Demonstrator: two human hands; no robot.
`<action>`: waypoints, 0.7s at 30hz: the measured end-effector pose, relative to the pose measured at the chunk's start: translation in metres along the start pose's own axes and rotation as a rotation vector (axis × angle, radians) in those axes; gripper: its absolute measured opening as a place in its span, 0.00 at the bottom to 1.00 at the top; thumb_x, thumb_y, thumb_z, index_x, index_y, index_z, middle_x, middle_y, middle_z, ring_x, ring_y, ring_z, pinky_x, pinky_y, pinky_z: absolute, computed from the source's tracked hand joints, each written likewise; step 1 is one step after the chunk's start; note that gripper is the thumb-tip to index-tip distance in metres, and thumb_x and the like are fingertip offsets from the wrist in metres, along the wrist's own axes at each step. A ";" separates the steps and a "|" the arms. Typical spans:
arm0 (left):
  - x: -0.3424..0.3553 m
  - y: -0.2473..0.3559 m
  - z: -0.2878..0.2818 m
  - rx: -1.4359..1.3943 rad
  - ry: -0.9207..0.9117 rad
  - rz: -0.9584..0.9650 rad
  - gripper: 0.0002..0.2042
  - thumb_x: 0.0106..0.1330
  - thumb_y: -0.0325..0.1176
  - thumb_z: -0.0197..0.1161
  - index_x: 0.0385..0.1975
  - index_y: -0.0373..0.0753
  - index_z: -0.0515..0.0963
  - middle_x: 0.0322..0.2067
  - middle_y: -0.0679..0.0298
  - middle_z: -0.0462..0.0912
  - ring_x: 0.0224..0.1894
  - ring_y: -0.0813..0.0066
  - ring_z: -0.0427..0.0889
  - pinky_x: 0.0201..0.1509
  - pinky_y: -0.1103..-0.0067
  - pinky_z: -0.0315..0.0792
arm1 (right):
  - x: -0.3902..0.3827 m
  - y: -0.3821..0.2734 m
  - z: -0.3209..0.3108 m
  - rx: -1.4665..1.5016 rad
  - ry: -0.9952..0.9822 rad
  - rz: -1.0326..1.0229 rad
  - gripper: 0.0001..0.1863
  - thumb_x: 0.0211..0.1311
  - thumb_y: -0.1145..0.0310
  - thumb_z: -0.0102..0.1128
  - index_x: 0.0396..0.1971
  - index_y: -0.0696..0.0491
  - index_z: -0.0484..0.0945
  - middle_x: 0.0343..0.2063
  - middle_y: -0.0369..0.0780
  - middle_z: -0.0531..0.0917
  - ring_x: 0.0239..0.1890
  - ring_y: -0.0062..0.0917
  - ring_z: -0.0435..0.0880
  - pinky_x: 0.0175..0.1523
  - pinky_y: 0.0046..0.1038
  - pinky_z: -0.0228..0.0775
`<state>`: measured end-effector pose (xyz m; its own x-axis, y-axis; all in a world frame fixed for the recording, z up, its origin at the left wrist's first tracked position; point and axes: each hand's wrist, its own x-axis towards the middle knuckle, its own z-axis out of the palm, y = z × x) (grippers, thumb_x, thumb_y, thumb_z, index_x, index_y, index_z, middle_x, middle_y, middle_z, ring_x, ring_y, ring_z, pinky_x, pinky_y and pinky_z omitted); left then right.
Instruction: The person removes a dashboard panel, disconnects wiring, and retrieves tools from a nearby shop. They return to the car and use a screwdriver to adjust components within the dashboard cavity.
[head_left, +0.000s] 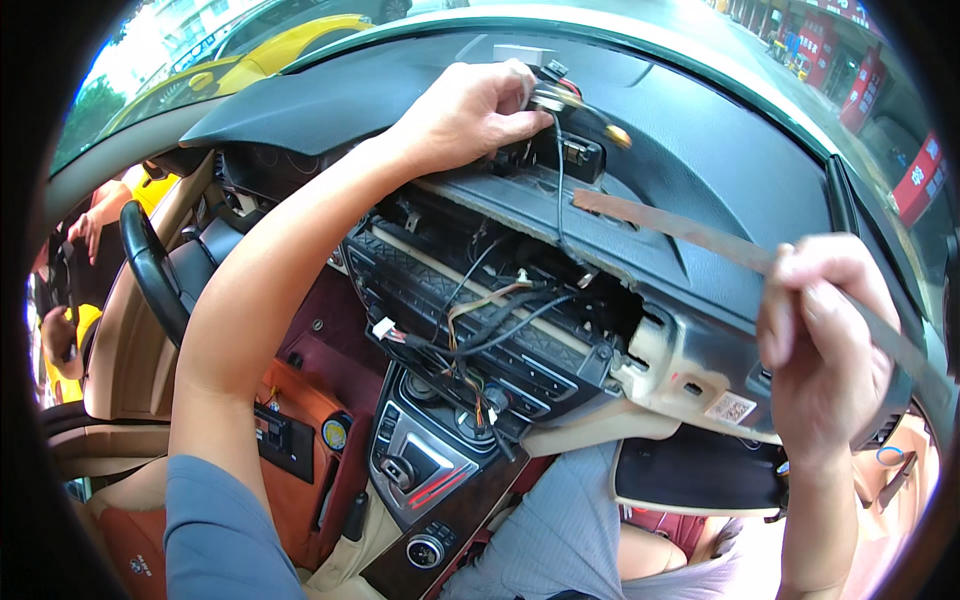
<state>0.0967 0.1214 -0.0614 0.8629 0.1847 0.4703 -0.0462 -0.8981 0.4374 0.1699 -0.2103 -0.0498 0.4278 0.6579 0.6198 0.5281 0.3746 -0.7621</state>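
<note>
My left hand (470, 115) reaches to the top of the dashboard (690, 150), its fingers closed in a pinch. What sits in them is partly hidden, at a small cluster of wires and connectors (556, 92). A black cable (560, 185) runs from that cluster down into the opened dash. Just beneath the fingers rests a black box-shaped part (578, 158). At the right, my right hand (830, 340) is wrapped round a long flat brown strip (690, 236), rusty-looking. The strip slants up to the left, its far end close to the black cable.
Loose wires with a white plug (383, 328) hang over the centre console (425, 460). The glovebox (700, 475) hangs down at the right. A steering wheel (150, 270) stands left. Beyond the open driver's side, another person's hand (88, 232) shows.
</note>
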 end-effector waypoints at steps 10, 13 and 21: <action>-0.002 -0.016 -0.013 -0.190 0.001 -0.049 0.11 0.65 0.35 0.70 0.40 0.36 0.81 0.28 0.68 0.82 0.23 0.86 0.75 0.27 0.84 0.72 | 0.083 0.041 0.050 -0.006 -0.109 0.124 0.10 0.66 0.73 0.49 0.33 0.59 0.81 0.16 0.31 0.75 0.18 0.10 0.68 0.23 0.15 0.57; -0.003 -0.017 -0.015 -0.069 -0.006 0.042 0.11 0.65 0.33 0.71 0.42 0.36 0.81 0.35 0.68 0.84 0.29 0.87 0.76 0.32 0.86 0.71 | 0.095 0.047 0.047 -0.072 -0.094 0.167 0.11 0.66 0.72 0.49 0.32 0.58 0.82 0.14 0.31 0.75 0.16 0.09 0.67 0.22 0.14 0.56; -0.005 -0.019 -0.009 -0.214 -0.054 0.008 0.06 0.69 0.29 0.67 0.44 0.43 0.82 0.37 0.66 0.89 0.37 0.83 0.87 0.38 0.83 0.80 | 0.115 0.062 0.053 -0.080 -0.195 0.245 0.11 0.64 0.68 0.52 0.31 0.56 0.83 0.15 0.30 0.75 0.19 0.10 0.70 0.24 0.16 0.55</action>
<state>0.0886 0.1409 -0.0647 0.8874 0.1509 0.4356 -0.1540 -0.7935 0.5887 0.2125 -0.0767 -0.0358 0.4047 0.8377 0.3667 0.4863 0.1424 -0.8621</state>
